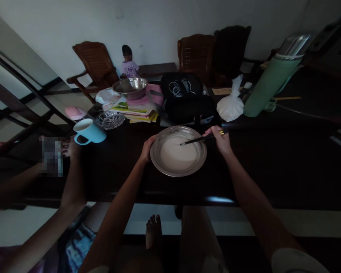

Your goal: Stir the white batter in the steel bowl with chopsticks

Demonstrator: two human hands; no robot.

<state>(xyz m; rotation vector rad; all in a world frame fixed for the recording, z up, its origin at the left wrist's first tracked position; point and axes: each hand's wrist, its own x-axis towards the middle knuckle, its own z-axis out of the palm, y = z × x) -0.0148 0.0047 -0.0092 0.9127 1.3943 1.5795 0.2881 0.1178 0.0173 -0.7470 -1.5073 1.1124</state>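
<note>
- Dark wooden table (113, 167) fills the middle of the room, with a pale wall (153, 22) and a wooden armchair (92, 57) behind it.
- From the head camera, a shiny metal bowl (176, 173) sits on the table, between the two hands, with milky white liquid (179, 155) inside.
- The left hand (148, 148) is closed on the bowl's left rim, probably so it won't slide.
- The right hand (222, 140) pinches black chopsticks (197, 139) by the bowl's right rim. They slant down, likely so the tips reach the liquid and the fingers don't get wet.
- Just behind the bowl, a black bag (182, 89) blocks the way back.
- To its right are a tied plastic bag of white powder (230, 107) and a tall green thermos (274, 83).
- To the left, a blue mug (94, 132) stands near another person's hand (69, 148), by a glass dish (110, 120) and books (139, 112).
</note>
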